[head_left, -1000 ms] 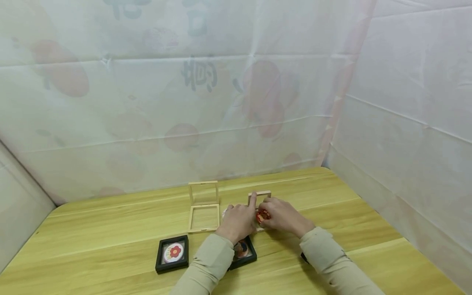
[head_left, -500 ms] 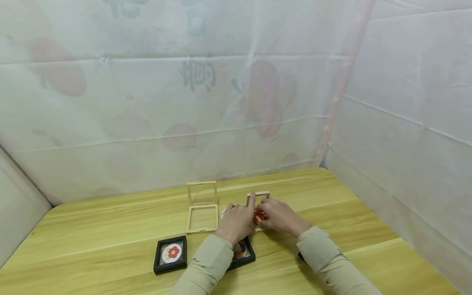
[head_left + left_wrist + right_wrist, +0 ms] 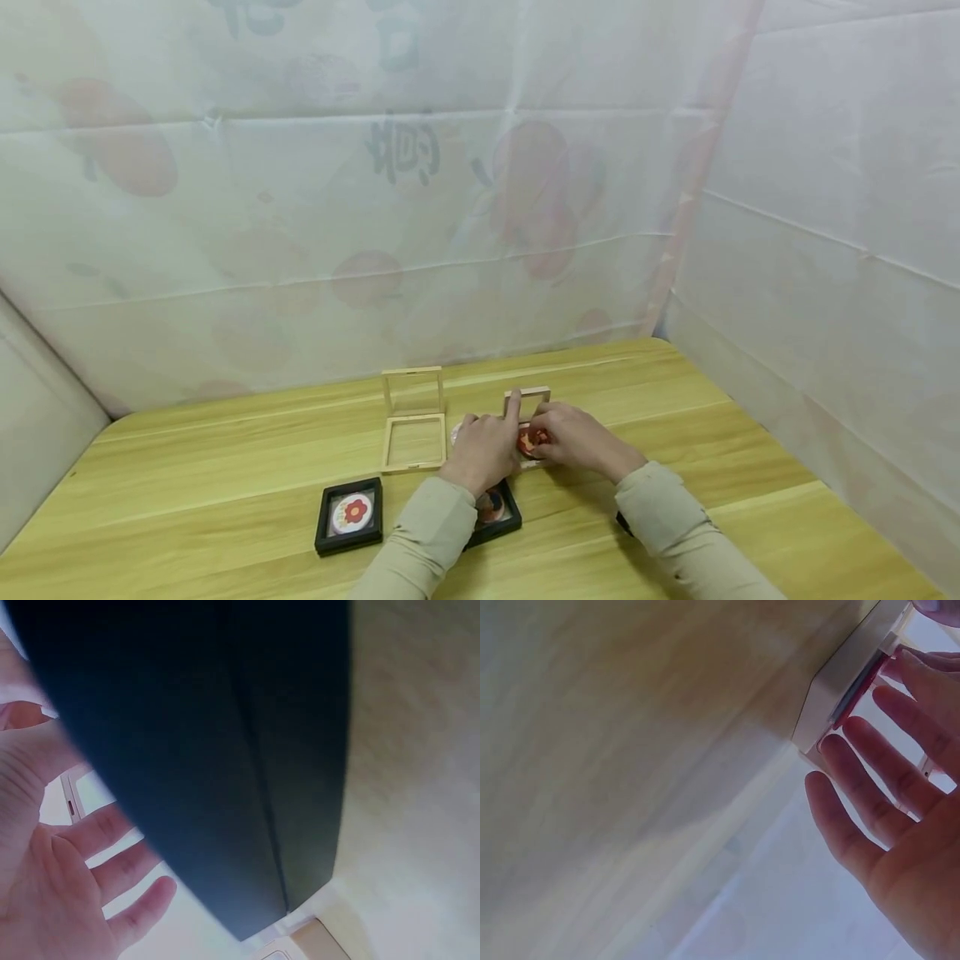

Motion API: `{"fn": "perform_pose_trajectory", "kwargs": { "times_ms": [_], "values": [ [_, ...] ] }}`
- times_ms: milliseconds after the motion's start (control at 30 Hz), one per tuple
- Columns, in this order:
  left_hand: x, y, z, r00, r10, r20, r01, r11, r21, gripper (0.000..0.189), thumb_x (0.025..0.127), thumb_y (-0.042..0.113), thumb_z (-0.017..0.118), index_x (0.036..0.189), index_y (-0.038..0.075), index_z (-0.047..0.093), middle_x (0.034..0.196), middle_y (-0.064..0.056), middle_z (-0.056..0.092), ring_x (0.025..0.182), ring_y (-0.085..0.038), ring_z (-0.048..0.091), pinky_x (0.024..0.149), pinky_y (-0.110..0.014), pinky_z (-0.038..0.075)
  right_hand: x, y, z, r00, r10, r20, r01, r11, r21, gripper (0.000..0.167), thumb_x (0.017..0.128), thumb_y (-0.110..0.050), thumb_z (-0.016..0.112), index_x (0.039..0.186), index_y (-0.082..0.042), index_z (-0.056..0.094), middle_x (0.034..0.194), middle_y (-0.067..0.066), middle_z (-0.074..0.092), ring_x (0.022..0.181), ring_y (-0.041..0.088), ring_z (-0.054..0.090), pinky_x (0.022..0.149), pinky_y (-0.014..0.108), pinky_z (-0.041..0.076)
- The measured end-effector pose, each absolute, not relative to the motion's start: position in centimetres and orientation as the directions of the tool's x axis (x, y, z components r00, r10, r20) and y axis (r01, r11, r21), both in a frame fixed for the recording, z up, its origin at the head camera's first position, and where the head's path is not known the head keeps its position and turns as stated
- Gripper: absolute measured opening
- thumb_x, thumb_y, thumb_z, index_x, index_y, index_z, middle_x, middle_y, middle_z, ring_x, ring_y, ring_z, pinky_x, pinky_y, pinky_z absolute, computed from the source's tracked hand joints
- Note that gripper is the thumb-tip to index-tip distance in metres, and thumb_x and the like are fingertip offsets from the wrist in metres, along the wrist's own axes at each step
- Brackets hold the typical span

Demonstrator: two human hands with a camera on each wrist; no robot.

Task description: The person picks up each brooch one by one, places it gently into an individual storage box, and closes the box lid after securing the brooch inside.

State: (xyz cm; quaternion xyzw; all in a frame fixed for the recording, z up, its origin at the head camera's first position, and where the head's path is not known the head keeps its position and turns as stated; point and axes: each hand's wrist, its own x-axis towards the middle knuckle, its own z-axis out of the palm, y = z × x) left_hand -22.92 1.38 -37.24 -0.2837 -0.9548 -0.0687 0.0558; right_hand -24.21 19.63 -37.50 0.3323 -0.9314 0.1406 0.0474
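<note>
A small pale wooden display frame (image 3: 534, 392) stands hinged open on the table, its lid raised. In its lower half is a round red badge (image 3: 527, 442), which my right hand (image 3: 577, 437) pinches at the right side. The right wrist view shows the badge's red edge (image 3: 859, 690) tilted at the frame base (image 3: 832, 701), other fingers spread loosely. My left hand (image 3: 483, 450) is at the frame's left side, index finger straight up against the lid; its other fingers are extended in the left wrist view. Below the left wrist lies a black display frame (image 3: 512, 521) with a dark round badge, partly covered by the sleeve.
A second wooden frame (image 3: 416, 468) stands hinged open to the left. Between it and my left hand a whitish round piece (image 3: 455, 432) peeks out. A black frame (image 3: 322, 533) with a red-flower badge lies front left. Fabric walls (image 3: 300, 275) border the wooden table (image 3: 187, 467).
The red badge has gone from tilted to lying flatter in the lower half of the small wooden frame, with my right hand still at it. My left hand has stayed in place.
</note>
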Motion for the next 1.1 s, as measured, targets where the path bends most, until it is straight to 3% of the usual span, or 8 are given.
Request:
{"fn": "perform_pose_trajectory", "kwargs": {
  "times_ms": [300, 667, 800, 900, 1100],
  "values": [
    [-22.9, 1.4, -37.1, -0.831, 0.533, 0.160, 0.550, 0.830, 0.095, 0.084, 0.087, 0.018, 0.077, 0.156, 0.002, 0.032, 0.052, 0.005, 0.045, 0.048, -0.011, 0.046, 0.088, -0.046, 0.053, -24.3, 19.7, -37.7, -0.773, -0.615, 0.158, -0.635, 0.745, -0.204, 0.013, 0.083, -0.005, 0.083, 0.093, -0.007, 0.077, 0.092, 0.001, 0.065, 0.083, 0.018, 0.063, 0.074, 0.035, 0.055],
    [-23.4, 0.9, -36.8, -0.824, 0.555, 0.114, 0.566, 0.814, 0.130, 0.083, 0.090, 0.019, 0.078, 0.156, 0.003, 0.030, 0.059, 0.004, 0.053, 0.053, -0.013, 0.054, 0.091, -0.049, 0.052, -23.9, 20.0, -37.1, -0.807, -0.544, 0.231, -0.587, 0.781, -0.212, 0.019, 0.083, -0.004, 0.081, 0.100, -0.005, 0.074, 0.099, 0.003, 0.064, 0.091, 0.025, 0.066, 0.080, 0.041, 0.056],
    [-23.6, 0.5, -36.5, -0.814, 0.557, 0.165, 0.578, 0.804, 0.138, 0.081, 0.091, 0.020, 0.077, 0.156, 0.005, 0.031, 0.083, -0.004, 0.067, 0.065, -0.018, 0.062, 0.073, -0.042, 0.056, -24.0, 20.4, -36.8, -0.801, -0.534, 0.272, -0.590, 0.783, -0.199, 0.018, 0.083, -0.003, 0.080, 0.100, -0.005, 0.073, 0.102, 0.006, 0.067, 0.096, 0.029, 0.068, 0.084, 0.044, 0.057],
    [-23.7, 0.1, -36.1, -0.796, 0.562, 0.224, 0.597, 0.791, 0.133, 0.080, 0.090, 0.022, 0.080, 0.154, 0.004, 0.036, 0.100, -0.011, 0.070, 0.070, -0.021, 0.064, 0.055, -0.033, 0.051, -24.2, 20.6, -36.6, -0.782, -0.536, 0.319, -0.605, 0.777, -0.177, 0.017, 0.083, -0.002, 0.079, 0.098, -0.005, 0.073, 0.100, 0.007, 0.069, 0.090, 0.026, 0.068, 0.079, 0.041, 0.058],
    [-24.2, -0.6, -35.7, -0.782, 0.529, 0.329, 0.610, 0.757, 0.234, 0.063, 0.089, 0.016, 0.081, 0.142, 0.002, 0.050, 0.108, -0.016, 0.065, 0.071, -0.021, 0.062, 0.049, -0.027, 0.047, -24.8, 20.9, -36.4, -0.768, -0.476, 0.428, -0.596, 0.776, -0.207, 0.011, 0.084, -0.004, 0.080, 0.092, -0.005, 0.073, 0.088, 0.003, 0.066, 0.076, 0.021, 0.066, 0.065, 0.030, 0.055]
  ]
}}
